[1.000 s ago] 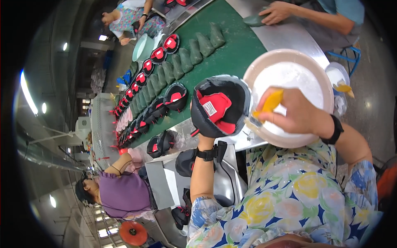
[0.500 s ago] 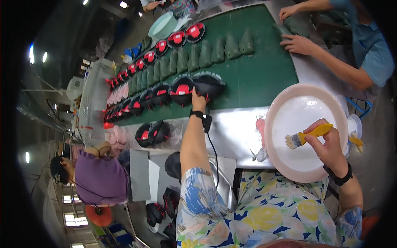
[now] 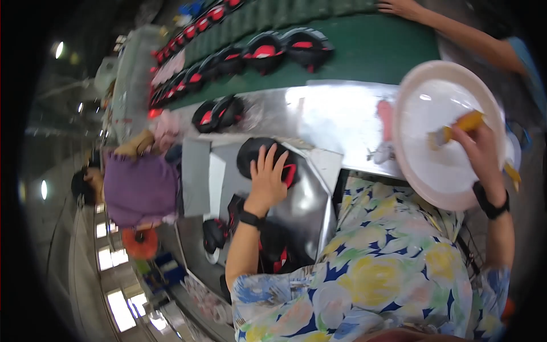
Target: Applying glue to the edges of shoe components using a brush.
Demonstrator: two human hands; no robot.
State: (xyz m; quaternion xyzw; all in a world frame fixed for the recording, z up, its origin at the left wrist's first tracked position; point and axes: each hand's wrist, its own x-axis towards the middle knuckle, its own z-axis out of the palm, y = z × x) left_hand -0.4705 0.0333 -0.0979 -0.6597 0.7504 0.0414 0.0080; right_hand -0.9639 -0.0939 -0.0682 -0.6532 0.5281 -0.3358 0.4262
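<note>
My left hand (image 3: 268, 183) lies with fingers spread on a black shoe upper (image 3: 256, 149) with red trim, at the metal bin below the table; its thumb is hard to see. In my right hand (image 3: 483, 151) is a paintbrush (image 3: 468, 122) with a yellow handle, slightly blurred. Its bristles hang over the wide, pale pink basin (image 3: 400, 122), which has a white inside. More black uppers (image 3: 276, 242) with red parts lie lower in the bin, beside my left forearm.
Black-and-red uppers (image 3: 265, 51) line the green table mat (image 3: 364, 57), behind them a row of dark green shoe-last shapes (image 3: 319, 7). Two uppers (image 3: 217, 114) lie on the metal edge. A person in purple (image 3: 139, 185) is at left; a co-worker's arm (image 3: 467, 31) reaches in top right.
My left hand has moved from the row of uppers on the mat back down to the bin, its fingers spreading. The brush stays in my right hand over the basin. The view has shifted.
</note>
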